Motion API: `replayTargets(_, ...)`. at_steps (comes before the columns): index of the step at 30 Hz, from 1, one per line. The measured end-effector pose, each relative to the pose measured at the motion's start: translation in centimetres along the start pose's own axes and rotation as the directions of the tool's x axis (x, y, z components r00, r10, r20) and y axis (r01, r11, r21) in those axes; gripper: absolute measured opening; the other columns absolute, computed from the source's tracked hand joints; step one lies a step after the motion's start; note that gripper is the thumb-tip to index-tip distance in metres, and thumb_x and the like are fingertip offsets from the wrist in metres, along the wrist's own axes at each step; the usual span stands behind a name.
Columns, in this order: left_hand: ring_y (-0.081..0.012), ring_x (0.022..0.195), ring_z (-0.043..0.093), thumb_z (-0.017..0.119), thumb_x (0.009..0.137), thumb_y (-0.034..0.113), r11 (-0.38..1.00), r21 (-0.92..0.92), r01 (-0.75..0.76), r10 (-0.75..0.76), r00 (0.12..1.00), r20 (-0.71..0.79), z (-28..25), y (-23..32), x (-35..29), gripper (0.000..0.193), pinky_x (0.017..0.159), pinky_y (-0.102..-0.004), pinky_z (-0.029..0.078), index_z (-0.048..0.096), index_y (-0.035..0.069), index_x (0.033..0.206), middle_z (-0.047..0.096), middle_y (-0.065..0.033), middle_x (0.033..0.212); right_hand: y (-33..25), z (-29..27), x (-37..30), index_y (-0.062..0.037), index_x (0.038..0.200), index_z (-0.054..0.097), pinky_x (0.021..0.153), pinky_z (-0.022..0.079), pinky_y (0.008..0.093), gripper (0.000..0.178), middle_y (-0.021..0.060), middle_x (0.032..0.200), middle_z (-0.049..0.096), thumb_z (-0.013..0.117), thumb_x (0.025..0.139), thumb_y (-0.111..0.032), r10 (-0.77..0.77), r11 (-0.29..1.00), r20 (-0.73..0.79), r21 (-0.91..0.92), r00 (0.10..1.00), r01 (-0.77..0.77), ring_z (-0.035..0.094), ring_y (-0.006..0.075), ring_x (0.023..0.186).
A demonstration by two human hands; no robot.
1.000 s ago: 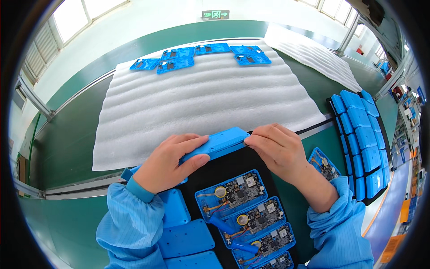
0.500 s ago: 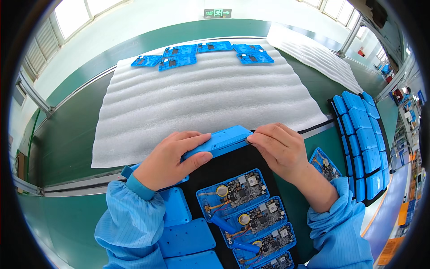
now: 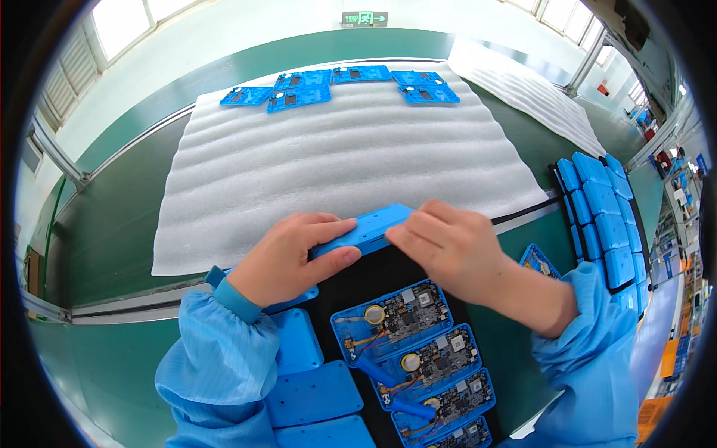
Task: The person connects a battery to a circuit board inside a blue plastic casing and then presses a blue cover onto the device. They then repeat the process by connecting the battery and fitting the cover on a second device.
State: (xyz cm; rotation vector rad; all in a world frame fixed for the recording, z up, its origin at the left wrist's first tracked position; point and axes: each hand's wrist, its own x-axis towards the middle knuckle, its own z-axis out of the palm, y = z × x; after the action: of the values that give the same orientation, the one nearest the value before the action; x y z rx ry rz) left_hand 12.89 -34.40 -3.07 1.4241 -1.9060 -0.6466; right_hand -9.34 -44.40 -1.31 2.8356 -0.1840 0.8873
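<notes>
Both hands' grip, flat blue plastic case (image 3: pixel 364 228)

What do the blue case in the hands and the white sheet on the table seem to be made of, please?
The blue case, held between the left hand and right hand, looks like moulded plastic: even colour, matte, rounded edges. The white sheet looks like soft packing foam: ribbed and faintly translucent, though that is uncertain.

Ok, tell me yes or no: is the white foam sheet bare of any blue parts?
No: a row of open blue cases lies along the far edge of the white foam sheet.
</notes>
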Motion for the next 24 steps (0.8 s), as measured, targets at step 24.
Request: replayTargets(24, -0.0266, 0.098, 0.059, 0.061, 0.092, 0.035, 0.982, -0.134, 0.134, -0.117, 0.985, 0.126, -0.8, 0.1, 0.5, 0.047, 0.086, -0.0339, 0.046, 0.060, 0.000, 0.122, 0.064, -0.0167, 0.108, 3.0, -2.8, -1.3, -0.0086, 0.090, 0.061, 0.061, 0.051, 0.0311, 0.021, 0.0019, 0.079, 0.058, 0.064, 0.070, -0.004, -0.013, 0.999, 0.284, -0.026, 0.959, 0.021, 0.059, 0.0205, 0.074)
